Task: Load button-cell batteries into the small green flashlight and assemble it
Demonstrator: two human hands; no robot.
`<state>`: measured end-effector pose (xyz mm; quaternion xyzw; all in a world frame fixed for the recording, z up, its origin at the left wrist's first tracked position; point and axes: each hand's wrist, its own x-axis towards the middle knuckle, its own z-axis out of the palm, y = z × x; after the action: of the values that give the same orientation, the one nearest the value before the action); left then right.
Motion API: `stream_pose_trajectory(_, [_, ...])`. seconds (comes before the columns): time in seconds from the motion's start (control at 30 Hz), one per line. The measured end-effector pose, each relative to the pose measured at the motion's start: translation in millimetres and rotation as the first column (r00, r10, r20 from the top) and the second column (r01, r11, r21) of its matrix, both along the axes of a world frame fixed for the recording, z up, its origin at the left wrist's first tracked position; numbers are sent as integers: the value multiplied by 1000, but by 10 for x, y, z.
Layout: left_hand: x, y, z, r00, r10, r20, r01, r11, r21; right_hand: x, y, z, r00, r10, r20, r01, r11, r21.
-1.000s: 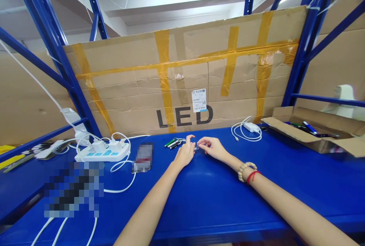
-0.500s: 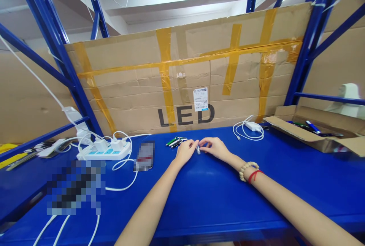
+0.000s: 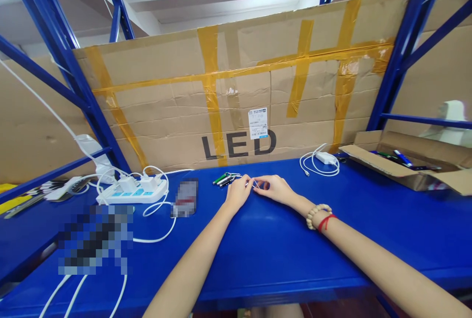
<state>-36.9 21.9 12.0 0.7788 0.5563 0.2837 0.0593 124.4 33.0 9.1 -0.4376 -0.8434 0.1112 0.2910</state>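
Blue worktop (image 3: 287,254): left hand (image 3: 238,194) and right hand (image 3: 275,190) pinch a small pale item (image 3: 255,185) between them, apparently for fine control.

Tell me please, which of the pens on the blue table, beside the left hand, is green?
The leftmost pen, on the side of the bunch away from the left hand; the neighbouring pens look black and silver.

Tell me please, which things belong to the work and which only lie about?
Likely work things:
small whitish piece between left hand and right hand
slim green and black pens

Apparently lying about:
white plastic power strip
white adapter with cable
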Motion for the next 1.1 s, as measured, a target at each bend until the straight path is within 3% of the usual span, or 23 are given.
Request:
stream_pose_trajectory(0.4, [17, 2, 15, 992, 23, -124, -24, 1000, -3, -14, -52, 6, 981, 107, 162, -123, 988, 91])
stream_pose_trajectory(0.6, [7, -15, 32, 988, -19, -155, 16, 1000, -22, 29, -2, -11, 977, 164, 136, -172, 984, 47])
stream_pose_trajectory(0.87, [22, -15, 30, 987, 18, -159, -22, 999, -24, 54, 52, -38, 964, 256, 75, -258, 966, 7])
stream_pose_trajectory(1.1, [18, -16, 24, 990, 0, -142, -2, 1000, -20, 49, 95, -61, 962, 274, -2, -274, 962, -12])
